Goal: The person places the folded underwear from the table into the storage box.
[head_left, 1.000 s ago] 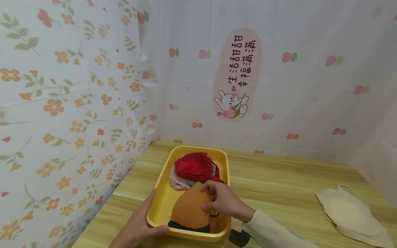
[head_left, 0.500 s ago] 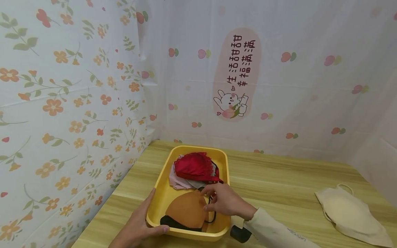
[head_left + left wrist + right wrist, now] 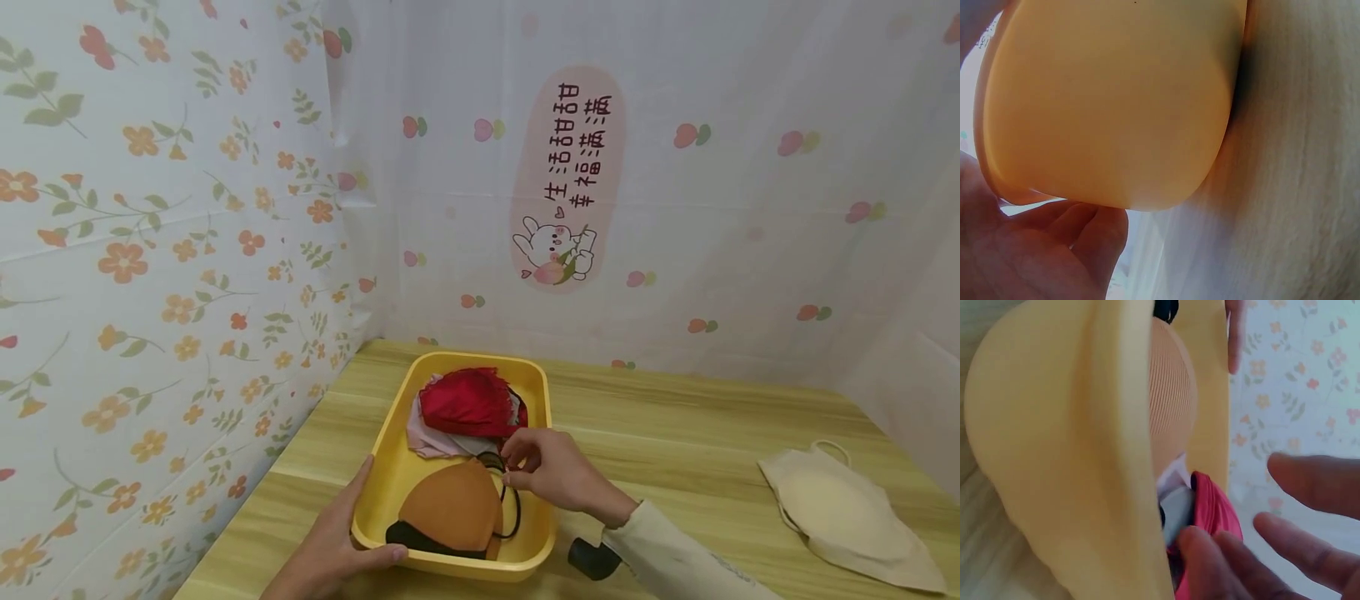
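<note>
A yellow plastic bin (image 3: 393, 467) stands on the table with folded bras in it. Thumb over the rim and fingers along the outside, my left hand (image 3: 330, 537) grips its near left corner; the left wrist view shows that hand (image 3: 1047, 250) against the bin's wall. At the near end lies an orange-brown bra (image 3: 450, 504) with a black band and black straps. My right hand (image 3: 558, 475) hovers over the right rim beside the straps. In the right wrist view its fingers (image 3: 1319, 484) are apart, holding nothing visible. Behind lies a red satin bra (image 3: 468, 404).
Pale pink fabric (image 3: 431, 437) lies under the red bra. A beige bra (image 3: 843, 508) rests on the wooden table (image 3: 675, 450) at the right. Patterned cloth walls (image 3: 187, 250) enclose the left and back. A black device (image 3: 592, 558) sits below my right wrist.
The orange-brown bra has come down and to the left, flat in the bin. My right hand has moved off it slightly rightward. My left hand stays at the corner.
</note>
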A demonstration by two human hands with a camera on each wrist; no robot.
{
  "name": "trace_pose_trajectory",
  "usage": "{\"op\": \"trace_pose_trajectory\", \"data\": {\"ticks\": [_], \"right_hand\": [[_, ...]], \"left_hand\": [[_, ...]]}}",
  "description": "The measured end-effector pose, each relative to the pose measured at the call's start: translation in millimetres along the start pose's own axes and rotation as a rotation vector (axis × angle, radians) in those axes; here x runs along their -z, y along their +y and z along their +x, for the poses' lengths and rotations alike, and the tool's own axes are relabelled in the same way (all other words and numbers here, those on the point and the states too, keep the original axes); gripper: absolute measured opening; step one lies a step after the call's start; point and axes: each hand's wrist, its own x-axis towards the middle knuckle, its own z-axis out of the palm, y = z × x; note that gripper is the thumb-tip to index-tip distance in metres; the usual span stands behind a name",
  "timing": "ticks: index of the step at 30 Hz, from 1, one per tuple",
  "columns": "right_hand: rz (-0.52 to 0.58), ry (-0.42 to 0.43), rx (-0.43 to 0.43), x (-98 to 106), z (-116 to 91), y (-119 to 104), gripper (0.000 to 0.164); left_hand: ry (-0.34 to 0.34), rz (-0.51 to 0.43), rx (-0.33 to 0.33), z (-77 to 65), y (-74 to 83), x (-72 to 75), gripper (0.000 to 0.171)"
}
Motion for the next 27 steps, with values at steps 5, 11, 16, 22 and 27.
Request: {"op": "trace_pose_trajectory", "data": {"ticks": [5, 11, 16, 22, 27], "right_hand": [[0.041, 0.092, -0.065, 13.1, -5.3, 6.5, 0.018], [0.06, 0.155, -0.159, 36.2, -15.9, 21.7, 0.014], [0.003, 0.232, -0.224, 55.6, -28.2, 43.8, 0.013], [-0.048, 0.292, -0.293, 74.3, -42.6, 83.2, 0.018], [-0.069, 0.32, -0.349, 87.8, -59.1, 110.4, 0.021]], "left_hand": [[-0.006, 0.016, 0.0, -0.2, 1.3, 0.3, 0.117], [-0.005, 0.024, -0.008, -0.5, 3.0, 1.1, 0.117], [-0.008, 0.038, -0.004, -0.7, 2.6, 2.4, 0.117], [-0.011, 0.029, -0.007, 0.0, 0.1, 3.1, 0.117], [-0.014, 0.01, -0.017, 1.2, -2.4, 0.7, 0.116]]}}
